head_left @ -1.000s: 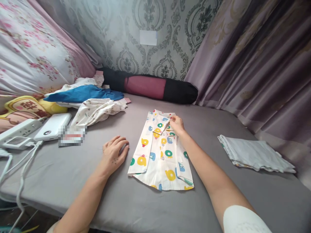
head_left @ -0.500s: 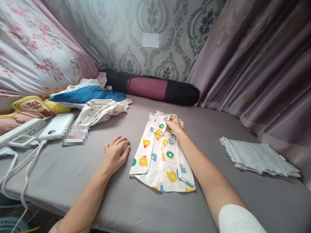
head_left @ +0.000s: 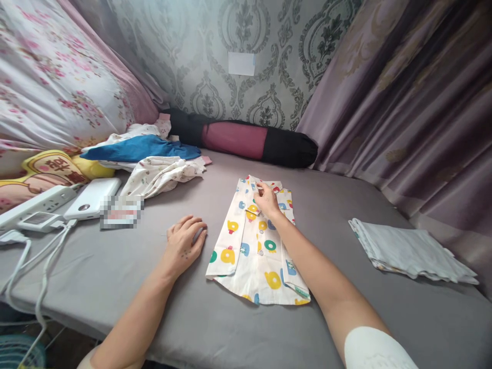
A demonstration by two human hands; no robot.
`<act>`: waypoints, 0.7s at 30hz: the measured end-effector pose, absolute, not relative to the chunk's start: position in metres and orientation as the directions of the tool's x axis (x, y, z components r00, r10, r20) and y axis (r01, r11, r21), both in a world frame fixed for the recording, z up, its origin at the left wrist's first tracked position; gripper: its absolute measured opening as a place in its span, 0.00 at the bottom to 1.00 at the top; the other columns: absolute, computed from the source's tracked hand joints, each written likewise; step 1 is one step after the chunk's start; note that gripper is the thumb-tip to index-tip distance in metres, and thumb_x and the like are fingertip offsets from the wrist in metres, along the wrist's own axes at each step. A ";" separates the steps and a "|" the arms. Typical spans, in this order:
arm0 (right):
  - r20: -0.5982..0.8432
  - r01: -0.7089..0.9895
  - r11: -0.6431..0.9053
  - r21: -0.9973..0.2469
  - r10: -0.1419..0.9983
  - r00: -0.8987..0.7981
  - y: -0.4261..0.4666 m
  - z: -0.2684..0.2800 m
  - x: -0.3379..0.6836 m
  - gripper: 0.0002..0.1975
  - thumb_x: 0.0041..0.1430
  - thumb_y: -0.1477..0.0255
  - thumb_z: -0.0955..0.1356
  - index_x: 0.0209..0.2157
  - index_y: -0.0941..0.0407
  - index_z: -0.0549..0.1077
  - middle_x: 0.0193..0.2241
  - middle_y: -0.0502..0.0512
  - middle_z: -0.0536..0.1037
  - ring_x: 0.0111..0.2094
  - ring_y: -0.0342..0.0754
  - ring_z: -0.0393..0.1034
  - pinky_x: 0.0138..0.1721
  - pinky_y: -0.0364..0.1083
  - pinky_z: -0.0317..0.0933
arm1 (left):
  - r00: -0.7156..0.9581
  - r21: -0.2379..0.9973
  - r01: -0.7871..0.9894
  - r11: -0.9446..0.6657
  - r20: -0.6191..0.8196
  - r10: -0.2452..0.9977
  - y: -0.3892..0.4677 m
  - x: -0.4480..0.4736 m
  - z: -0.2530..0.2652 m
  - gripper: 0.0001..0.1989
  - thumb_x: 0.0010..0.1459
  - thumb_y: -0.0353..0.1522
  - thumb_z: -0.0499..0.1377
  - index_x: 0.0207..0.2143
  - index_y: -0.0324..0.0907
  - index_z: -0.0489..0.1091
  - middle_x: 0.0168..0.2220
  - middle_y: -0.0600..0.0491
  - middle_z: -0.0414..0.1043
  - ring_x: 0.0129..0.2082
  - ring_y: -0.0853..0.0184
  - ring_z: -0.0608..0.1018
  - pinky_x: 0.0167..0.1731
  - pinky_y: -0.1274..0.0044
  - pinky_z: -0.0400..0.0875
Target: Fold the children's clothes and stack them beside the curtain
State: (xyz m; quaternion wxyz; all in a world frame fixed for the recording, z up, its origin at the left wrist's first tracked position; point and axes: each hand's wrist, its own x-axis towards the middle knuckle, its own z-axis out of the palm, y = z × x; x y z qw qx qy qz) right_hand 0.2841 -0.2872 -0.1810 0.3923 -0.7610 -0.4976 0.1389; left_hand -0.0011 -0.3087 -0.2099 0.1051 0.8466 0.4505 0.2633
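A child's white shirt [head_left: 251,266] printed with yellow, blue and green figures lies on the grey bed sheet, its sides folded in over the buttoned middle. At its upper part is my right hand [head_left: 266,201], fingers bent together on the cloth just below the collar. My fingers partly cover the spot they pinch. To the left of the shirt, my left hand [head_left: 186,242] rests palm down on the sheet, fingers loosely apart and slightly curved. It holds nothing and does not touch the shirt.
A folded pale garment [head_left: 411,251] lies at the right. Rumpled clothes [head_left: 146,148], a white power bank [head_left: 92,199], a power strip [head_left: 38,207] with cables and a yellow cushion [head_left: 54,169] are on the left. A black-and-maroon bolster [head_left: 234,138] lies along the wall.
My right hand has moved left across the upper part of the shirt, taking the small folded flap of cloth with it. My left hand stays in place.
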 end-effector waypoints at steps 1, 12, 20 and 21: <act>0.179 0.663 -0.196 -0.723 0.874 0.453 -0.288 -0.180 0.281 0.24 0.57 0.75 0.61 0.56 0.56 0.70 0.44 0.55 0.81 0.46 0.48 0.74 0.51 0.46 0.64 | 0.454 0.415 0.708 -0.571 0.352 0.818 -0.309 -0.001 -0.210 0.14 0.64 0.38 0.49 0.41 0.48 0.73 0.51 0.50 0.75 0.59 0.54 0.69 0.56 0.60 0.60; 0.133 0.759 -0.145 -0.635 0.947 0.292 -0.296 -0.186 0.265 0.25 0.57 0.75 0.64 0.57 0.55 0.68 0.46 0.55 0.79 0.49 0.49 0.72 0.52 0.46 0.64 | 0.460 0.412 0.704 -0.578 0.355 0.814 -0.309 -0.002 -0.211 0.15 0.64 0.39 0.49 0.42 0.47 0.73 0.51 0.49 0.75 0.59 0.54 0.69 0.55 0.61 0.60; 0.166 0.829 -0.204 -0.521 0.928 0.333 -0.279 -0.173 0.272 0.20 0.64 0.75 0.58 0.53 0.56 0.73 0.49 0.58 0.78 0.52 0.51 0.70 0.55 0.48 0.60 | 0.476 0.406 0.697 -0.591 0.354 0.805 -0.308 -0.002 -0.211 0.14 0.65 0.39 0.48 0.42 0.47 0.73 0.51 0.49 0.75 0.59 0.54 0.69 0.55 0.60 0.60; 0.166 0.842 -0.208 -0.498 0.930 0.327 -0.275 -0.172 0.273 0.22 0.65 0.75 0.56 0.55 0.57 0.71 0.52 0.58 0.76 0.54 0.51 0.68 0.56 0.48 0.59 | 0.477 0.409 0.697 -0.589 0.350 0.806 -0.308 -0.002 -0.210 0.14 0.65 0.39 0.48 0.42 0.47 0.73 0.51 0.49 0.75 0.59 0.54 0.68 0.55 0.59 0.60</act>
